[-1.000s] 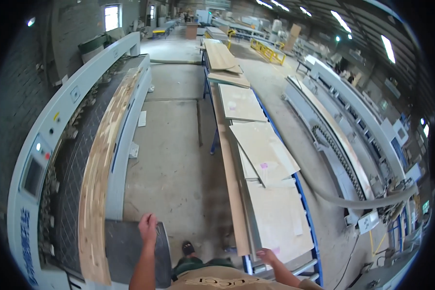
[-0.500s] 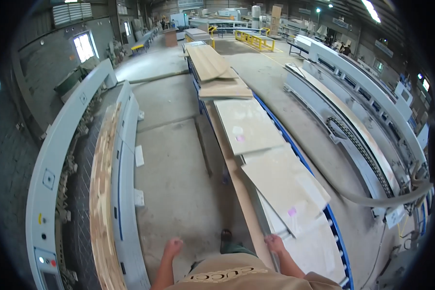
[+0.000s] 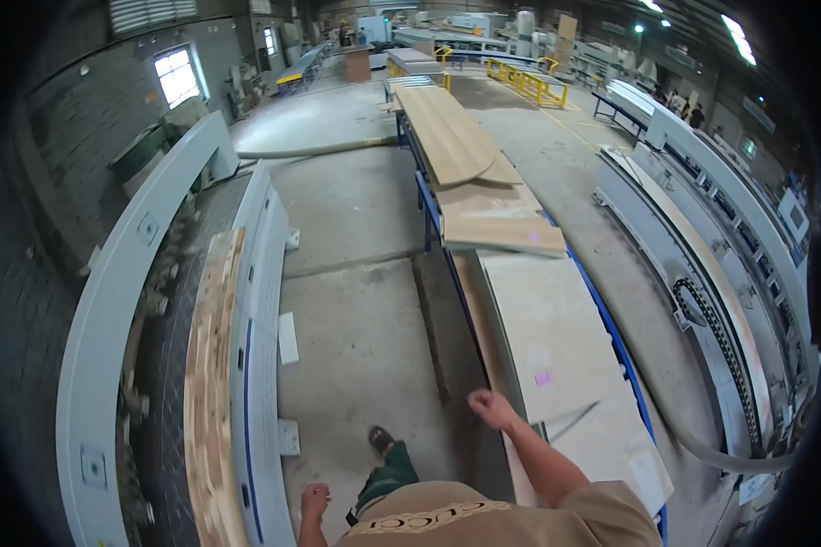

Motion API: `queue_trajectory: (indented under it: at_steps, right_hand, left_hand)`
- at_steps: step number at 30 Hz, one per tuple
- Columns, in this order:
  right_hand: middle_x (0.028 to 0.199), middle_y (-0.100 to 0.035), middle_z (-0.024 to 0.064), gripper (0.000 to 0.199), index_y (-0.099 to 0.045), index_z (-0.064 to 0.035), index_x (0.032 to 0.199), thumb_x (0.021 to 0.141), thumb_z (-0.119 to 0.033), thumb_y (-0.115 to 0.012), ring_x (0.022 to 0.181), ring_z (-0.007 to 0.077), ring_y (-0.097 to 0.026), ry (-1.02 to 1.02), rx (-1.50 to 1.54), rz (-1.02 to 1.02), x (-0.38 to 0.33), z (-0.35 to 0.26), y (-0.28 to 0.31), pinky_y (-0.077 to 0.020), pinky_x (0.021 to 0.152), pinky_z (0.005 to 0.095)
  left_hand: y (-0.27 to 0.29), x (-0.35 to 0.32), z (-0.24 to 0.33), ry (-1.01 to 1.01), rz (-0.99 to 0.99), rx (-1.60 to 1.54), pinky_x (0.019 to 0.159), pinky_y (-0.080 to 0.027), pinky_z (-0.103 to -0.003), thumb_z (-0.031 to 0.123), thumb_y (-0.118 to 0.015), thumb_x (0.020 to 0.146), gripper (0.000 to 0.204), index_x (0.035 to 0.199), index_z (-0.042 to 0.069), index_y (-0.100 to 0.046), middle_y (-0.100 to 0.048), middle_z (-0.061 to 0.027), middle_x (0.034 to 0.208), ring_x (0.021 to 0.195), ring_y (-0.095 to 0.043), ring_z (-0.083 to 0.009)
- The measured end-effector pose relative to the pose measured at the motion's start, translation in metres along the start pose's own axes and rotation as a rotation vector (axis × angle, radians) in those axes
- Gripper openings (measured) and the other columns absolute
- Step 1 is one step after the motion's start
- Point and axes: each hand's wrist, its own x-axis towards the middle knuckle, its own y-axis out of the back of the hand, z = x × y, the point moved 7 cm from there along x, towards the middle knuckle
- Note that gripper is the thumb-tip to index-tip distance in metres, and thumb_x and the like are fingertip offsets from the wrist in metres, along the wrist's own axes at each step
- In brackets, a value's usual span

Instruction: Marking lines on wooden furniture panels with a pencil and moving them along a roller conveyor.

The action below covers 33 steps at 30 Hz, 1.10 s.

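The biggest thing in front of me is the long blue-framed roller table point(image 3: 626, 360) running away up the shop, and on its near end lies the pale laminated panel point(image 3: 566, 365), flat, its long left edge just beside my right hand point(image 3: 493, 407). Further up the same table sit a stack of wood-coloured boards point(image 3: 497, 214) and beyond it a longer board with a rounded end point(image 3: 442, 132). To my left runs the grey edge-processing machine point(image 3: 255, 301) with a strip of light wood point(image 3: 212, 383) lying along its bed, and bare concrete floor point(image 3: 356, 301) lies between the two. The pale panel is what my right hand is nearest, so I judge it by its look: a broad, thin sheet, stiff across its width but likely to flex along its length, heavy for one arm, with a smooth face that I expect to be slippery and corners that would chip if knocked. I would take it by the long near edge, thumbs on top, hands well apart, not by a corner. My right hand is curled into a loose fist and holds nothing; it hovers above the panel's edge, and whether it touches I cannot tell. My left hand point(image 3: 316, 500) hangs low by my hip, fingers curled in, empty, well apart from the machine's rail.
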Motion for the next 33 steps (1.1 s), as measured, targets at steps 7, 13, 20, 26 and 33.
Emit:
queue_trajectory:
  at_steps: [7, 13, 20, 26, 33]
  right_hand:
    - [0.098, -0.074, 0.0109, 0.022, -0.074, -0.0122, 0.095, 0.083, -0.030, -0.072, 0.099, 0.0350, -0.071, -0.112, -0.787, -0.420, -0.007, 0.178, -0.094, -0.0582, 0.088, 0.0496]
    - [0.107, -0.077, 0.0141, 0.027, -0.079, -0.0078, 0.096, 0.091, -0.032, -0.069, 0.105, 0.0314, -0.073, -1.000, 0.356, 0.096, 0.088, 0.100, -0.096, -0.0585, 0.086, 0.0419]
    - [0.104, -0.073, 0.0213, 0.037, -0.072, 0.0008, 0.108, 0.099, -0.034, -0.063, 0.099, 0.0357, -0.071, -0.223, 0.211, 0.366, 0.586, -0.034, 0.037, -0.0544, 0.088, 0.0429]
    - [0.097, -0.073, 0.0128, 0.030, -0.071, -0.0020, 0.110, 0.100, -0.029, -0.064, 0.094, 0.0238, -0.069, 0.015, 0.198, 0.412, 0.977, -0.178, 0.208, -0.0537, 0.085, 0.0354]
    - [0.096, -0.073, 0.0155, 0.031, -0.070, -0.0004, 0.108, 0.099, -0.029, -0.064, 0.091, 0.0278, -0.071, 0.092, 0.066, 0.380, 1.257, -0.175, 0.205, -0.0539, 0.082, 0.0388]
  left_hand:
    - [-0.092, 0.244, 0.323, -0.416, -0.210, 0.300, 0.078, -0.053, -0.034, 0.029, -0.067, 0.098, 0.035, 0.116, -0.001, -0.071, -0.073, -0.0092, 0.095, 0.084, -0.068, -0.0186]
    - [-0.206, 0.397, 0.568, -0.636, -0.427, 0.367, 0.079, -0.054, -0.033, 0.027, -0.068, 0.099, 0.033, 0.120, 0.003, -0.071, -0.074, -0.0084, 0.099, 0.088, -0.068, -0.0185]
    - [-0.184, 0.591, 0.573, -0.352, -0.328, 0.752, 0.070, -0.055, -0.039, 0.027, -0.062, 0.098, 0.027, 0.101, 0.003, -0.072, -0.073, -0.0108, 0.089, 0.077, -0.070, -0.0238]
    - [-0.211, 0.675, 0.669, -0.544, -0.433, 1.192, 0.078, -0.056, -0.048, 0.023, -0.060, 0.096, 0.022, 0.096, 0.006, -0.074, -0.073, -0.0170, 0.092, 0.086, -0.072, -0.0327]
    - [-0.247, 0.905, 0.859, -0.573, -0.329, 1.352, 0.083, -0.053, -0.049, 0.023, -0.057, 0.097, 0.023, 0.094, 0.007, -0.074, -0.072, -0.0178, 0.096, 0.092, -0.070, -0.0336]
